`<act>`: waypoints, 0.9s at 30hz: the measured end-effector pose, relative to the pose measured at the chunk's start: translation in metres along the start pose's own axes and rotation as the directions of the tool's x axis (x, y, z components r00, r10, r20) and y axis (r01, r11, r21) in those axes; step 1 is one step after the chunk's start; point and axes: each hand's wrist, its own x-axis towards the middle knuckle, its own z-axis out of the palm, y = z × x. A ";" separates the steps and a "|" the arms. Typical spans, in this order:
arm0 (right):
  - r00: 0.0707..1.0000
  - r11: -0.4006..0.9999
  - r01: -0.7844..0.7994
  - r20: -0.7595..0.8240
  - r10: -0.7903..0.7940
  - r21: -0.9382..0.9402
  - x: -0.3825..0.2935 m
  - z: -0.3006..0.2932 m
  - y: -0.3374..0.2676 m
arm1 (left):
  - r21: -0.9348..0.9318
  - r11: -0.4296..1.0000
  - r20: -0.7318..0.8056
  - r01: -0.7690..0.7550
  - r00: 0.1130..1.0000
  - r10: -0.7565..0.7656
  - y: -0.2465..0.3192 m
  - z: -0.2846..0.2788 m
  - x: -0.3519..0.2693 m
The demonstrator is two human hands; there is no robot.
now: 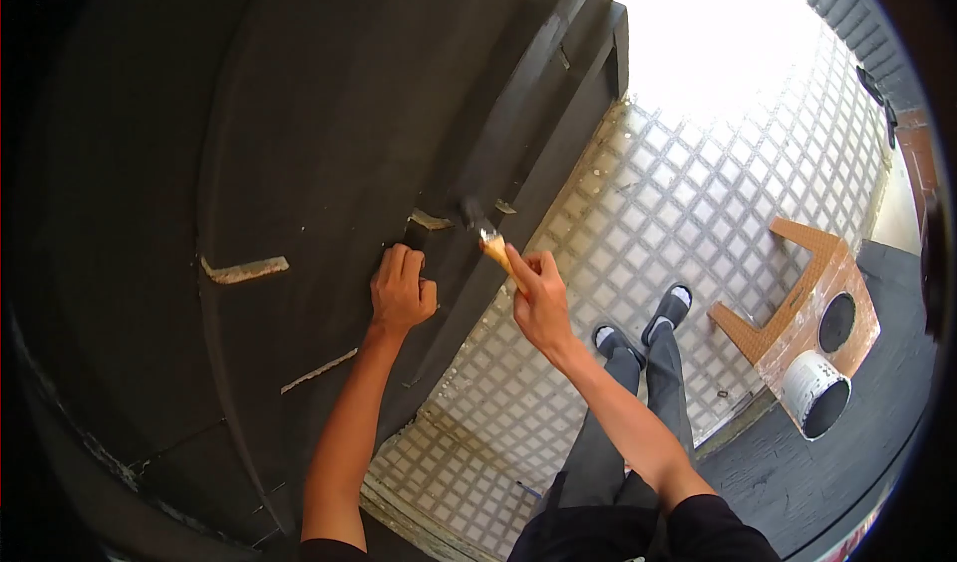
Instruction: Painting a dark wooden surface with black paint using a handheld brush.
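My right hand [540, 300] grips the wooden handle of a paintbrush [497, 248]. The brush's dark bristles are at the black-painted wall surface [336, 151], between two pale bare patches [431, 220]. To the left of the brush, my left hand [404, 285] is curled into a loose fist with its knuckles at the same dark surface, and I see nothing in it. A longer pale strip [247, 269] shows farther left, and a thin jagged one [320, 371] runs beside my left forearm.
A brown plastic stool [804, 300] stands at the right on the tiled floor [673, 211]. On it are a paint-spattered white bucket [807, 379] and a dark round opening or container [837, 323]. My slippered feet [668, 312] are near the stool. Strong glare whitens the upper right.
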 end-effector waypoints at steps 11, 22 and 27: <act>0.985 0.999 0.030 -0.167 -0.028 0.011 0.098 -0.036 -0.002 | 0.082 0.996 0.043 0.027 0.999 -0.031 0.001 -0.002 0.001; 0.936 0.949 -0.313 -0.155 0.315 0.041 0.164 -0.129 -0.033 | 0.111 0.992 0.094 0.056 0.993 -0.066 -0.002 0.001 -0.003; 0.990 0.989 -0.075 -0.131 0.058 -0.126 0.172 -0.099 -0.042 | 0.102 0.995 0.060 0.014 0.998 -0.020 -0.001 0.003 0.005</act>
